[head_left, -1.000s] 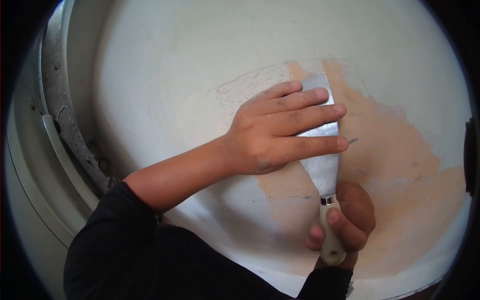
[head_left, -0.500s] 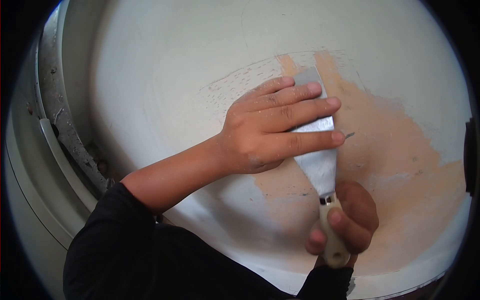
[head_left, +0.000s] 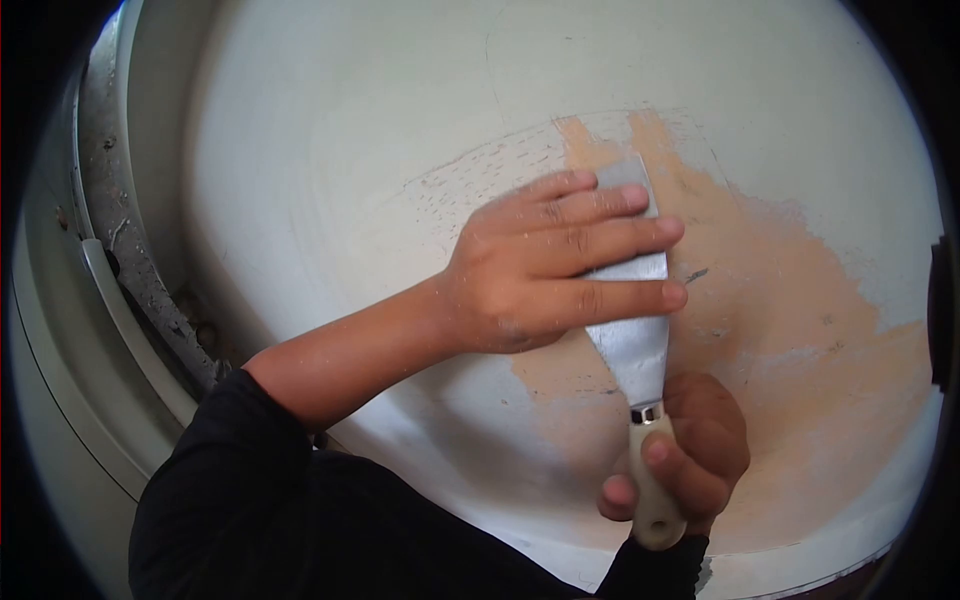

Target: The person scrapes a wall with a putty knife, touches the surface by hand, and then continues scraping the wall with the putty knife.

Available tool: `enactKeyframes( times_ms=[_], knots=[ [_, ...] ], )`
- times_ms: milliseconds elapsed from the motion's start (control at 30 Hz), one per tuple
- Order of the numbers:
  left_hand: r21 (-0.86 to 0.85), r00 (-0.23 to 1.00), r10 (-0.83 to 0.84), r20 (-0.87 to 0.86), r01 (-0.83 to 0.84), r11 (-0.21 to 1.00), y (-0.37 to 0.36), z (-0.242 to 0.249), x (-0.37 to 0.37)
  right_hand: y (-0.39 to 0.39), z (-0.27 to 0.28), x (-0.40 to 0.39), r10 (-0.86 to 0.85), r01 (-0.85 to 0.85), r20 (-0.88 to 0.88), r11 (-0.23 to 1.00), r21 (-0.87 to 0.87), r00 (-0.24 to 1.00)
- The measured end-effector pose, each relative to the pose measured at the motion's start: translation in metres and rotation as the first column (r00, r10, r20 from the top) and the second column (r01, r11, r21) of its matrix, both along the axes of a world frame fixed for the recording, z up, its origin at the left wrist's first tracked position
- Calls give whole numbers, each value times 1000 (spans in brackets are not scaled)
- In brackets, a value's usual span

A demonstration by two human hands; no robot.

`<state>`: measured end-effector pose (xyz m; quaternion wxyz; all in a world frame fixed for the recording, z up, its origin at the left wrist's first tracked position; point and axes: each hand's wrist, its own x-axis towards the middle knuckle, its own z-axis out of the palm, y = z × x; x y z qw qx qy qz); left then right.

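Note:
A wide putty knife (head_left: 634, 350) with a metal blade and a cream handle lies blade-up over a pale curved panel (head_left: 350, 130). My right hand (head_left: 708, 440) is closed around its handle at the lower right. Across the blade lies my left hand (head_left: 560, 260), palm down, fingers stretched out and slightly apart, its thumb hidden underneath. Both the hand and the forearm carry light specks of dust. The blade's top edge shows beyond the fingertips, over a tan, filler-like patch (head_left: 780, 290) on the panel.
Left of the panel runs a dirty, speckled channel (head_left: 150, 260) beside a pale rounded edge strip (head_left: 110, 290). A dark object (head_left: 940, 315) sits at the far right edge. Small scratch marks (head_left: 485, 170) dot the panel's upper middle.
The putty knife and both hands have slid a little down the panel, toward my body. The handle has shifted slightly left. My grip looks the same.

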<state>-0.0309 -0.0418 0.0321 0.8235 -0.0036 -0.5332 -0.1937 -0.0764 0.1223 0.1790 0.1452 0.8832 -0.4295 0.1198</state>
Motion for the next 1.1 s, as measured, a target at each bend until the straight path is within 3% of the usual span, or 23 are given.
enactKeyframes(
  times_ms=[300, 400, 500, 600, 700, 800, 900, 1100],
  knots=[
    [8, 999, 30, 20, -30, 1000, -4, 1, 3, 0, -1, -1, 13, -12, -48, 1000, 20, 999],
    [-10, 1000, 3, 13, -2, 1000, -2, 0, 2, 3, -2, -1, -51, 51, -4, 999, 4, 999],
    [-13, 1000, -6, 5, 7, 1000, -4, 0, 3, -3, -5, -3, 28, -29, -71, 1000, -11, 997],
    [26, 1000, -9, 2, 9, 1000, -5, 2, 2, 1, -10, -2, -27, 27, 0, 994, -105, 1000],
    [-15, 1000, 1, 32, 0, 1000, -4, 1, 3, -3, -5, 4, -14, 11, -84, 999, -36, 996],
    [10, 1000, -7, 25, 7, 1000, -5, -1, 3, -3, -9, -1, -33, 30, -26, 996, -84, 999],
    [-1, 999, -10, 34, 10, 1000, -10, 0, 4, -8, -5, 2, -31, 31, -46, 1000, -1, 998],
    [39, 1000, 8, 4, -8, 999, -11, 0, 3, -10, -11, -2, 1, -3, -22, 997, -75, 1000]
  ],
)
